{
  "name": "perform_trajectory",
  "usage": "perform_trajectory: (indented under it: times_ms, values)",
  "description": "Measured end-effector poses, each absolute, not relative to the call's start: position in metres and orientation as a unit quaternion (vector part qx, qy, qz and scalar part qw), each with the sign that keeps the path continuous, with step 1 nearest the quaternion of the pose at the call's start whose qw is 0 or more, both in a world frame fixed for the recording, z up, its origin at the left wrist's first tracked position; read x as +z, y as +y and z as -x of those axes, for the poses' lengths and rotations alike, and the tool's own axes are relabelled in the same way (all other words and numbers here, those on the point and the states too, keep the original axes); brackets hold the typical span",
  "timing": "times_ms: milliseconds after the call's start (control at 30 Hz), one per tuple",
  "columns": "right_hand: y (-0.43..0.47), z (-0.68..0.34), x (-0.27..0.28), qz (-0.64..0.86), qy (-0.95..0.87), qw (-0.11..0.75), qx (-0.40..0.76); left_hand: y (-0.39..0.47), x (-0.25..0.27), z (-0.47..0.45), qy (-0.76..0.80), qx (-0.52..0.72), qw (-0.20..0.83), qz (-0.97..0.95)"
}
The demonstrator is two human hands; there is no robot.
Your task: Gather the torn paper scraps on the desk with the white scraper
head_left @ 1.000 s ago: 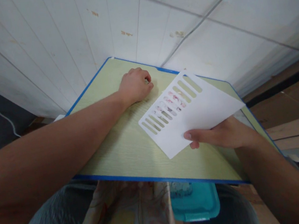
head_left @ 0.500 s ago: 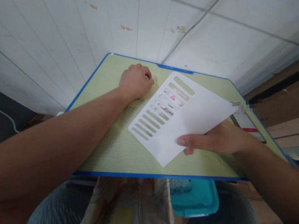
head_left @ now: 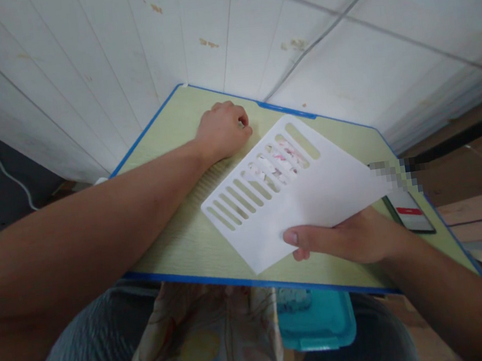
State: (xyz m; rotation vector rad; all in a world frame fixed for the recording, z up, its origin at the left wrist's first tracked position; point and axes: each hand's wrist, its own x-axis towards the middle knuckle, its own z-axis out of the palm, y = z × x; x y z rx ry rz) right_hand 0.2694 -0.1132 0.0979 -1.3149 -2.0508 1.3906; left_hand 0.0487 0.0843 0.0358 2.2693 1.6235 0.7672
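Observation:
My right hand (head_left: 341,238) grips a white card with cut-out slots (head_left: 309,198) by its near edge, thumb on top and fingertips showing below. The card is held tilted over the table. Through several slots, small pieces with pink and white patterns (head_left: 285,160) show; whether they touch the card or lie beneath it I cannot tell. My left hand (head_left: 223,129) rests on the tabletop beyond the card's far left side, fingers curled in. What it holds, if anything, is hidden.
The small yellow-green table (head_left: 173,242) has a blue rim and stands against a white panelled wall (head_left: 196,14). A phone (head_left: 409,211) lies at its right. Below the front edge are a patterned fabric bag (head_left: 200,340) and a turquoise plastic box (head_left: 322,324). A cable (head_left: 319,34) runs up the wall.
The slotted card has shifted slightly, its near left end a little further left and lower. More of the phone shows. My left hand keeps its curled pose on the table.

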Motion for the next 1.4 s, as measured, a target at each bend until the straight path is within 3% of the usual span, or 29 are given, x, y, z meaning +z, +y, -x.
perform_trajectory:
  times_ms: [300,500,600,1400]
  values:
    - [-0.116,-0.271,0.095,0.446,-0.726,0.166,0.497,0.084,0.035,-0.049,0.557,0.264,0.107,-0.78]
    - [-0.097,-0.279,0.08,0.566,-0.691,0.329,0.307,0.081,0.039,-0.047,0.549,0.265,0.098,-0.786]
    - [-0.088,-0.28,0.075,0.601,-0.667,0.361,0.251,0.083,0.039,-0.043,0.56,0.286,0.084,-0.773]
    - [-0.085,-0.293,0.082,0.546,-0.729,0.27,0.312,0.1,0.021,-0.031,0.581,0.284,0.06,-0.761]
